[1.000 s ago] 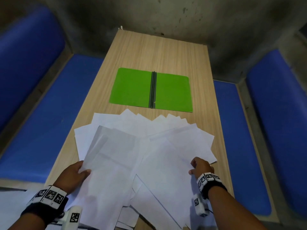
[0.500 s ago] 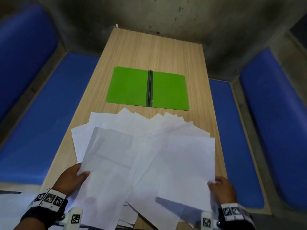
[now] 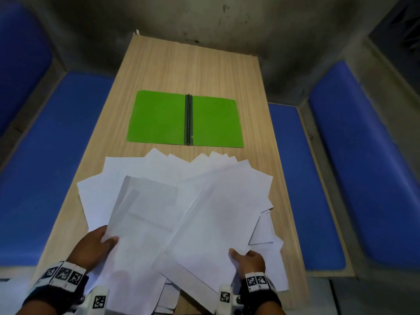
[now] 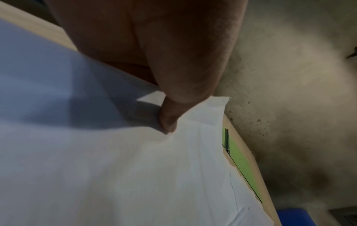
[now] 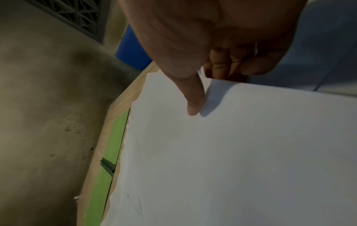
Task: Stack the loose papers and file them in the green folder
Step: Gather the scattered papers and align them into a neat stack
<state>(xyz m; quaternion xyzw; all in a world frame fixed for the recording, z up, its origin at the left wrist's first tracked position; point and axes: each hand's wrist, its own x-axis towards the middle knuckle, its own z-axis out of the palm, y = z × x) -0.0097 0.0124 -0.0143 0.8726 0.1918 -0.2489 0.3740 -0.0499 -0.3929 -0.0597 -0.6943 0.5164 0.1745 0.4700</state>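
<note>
Several loose white papers (image 3: 159, 178) lie fanned out over the near half of the wooden table (image 3: 193, 64). Beyond them the green folder (image 3: 159, 119) lies open and flat, its dark spine (image 3: 188, 119) in the middle. My left hand (image 3: 95, 246) pinches the near left edge of a sheet (image 3: 141, 223), thumb on top (image 4: 168, 122). My right hand (image 3: 247, 262) pinches the near corner of another sheet (image 3: 216, 223), thumb on top (image 5: 195, 104) and fingers (image 5: 222, 65) curled beneath. A strip of the folder (image 4: 241, 165) (image 5: 114, 145) shows past the paper in both wrist views.
Blue cushioned benches (image 3: 56, 155) (image 3: 295, 178) run along both sides of the table, with blue backrests (image 3: 363, 155) beyond. A stained grey wall (image 3: 204, 19) closes the far end. More white paper (image 3: 9, 292) lies at the lower left, off the table.
My right hand lifted a sheet from the right edge of the pile and carried it leftward over the middle. The left hand stayed holding its sheet.
</note>
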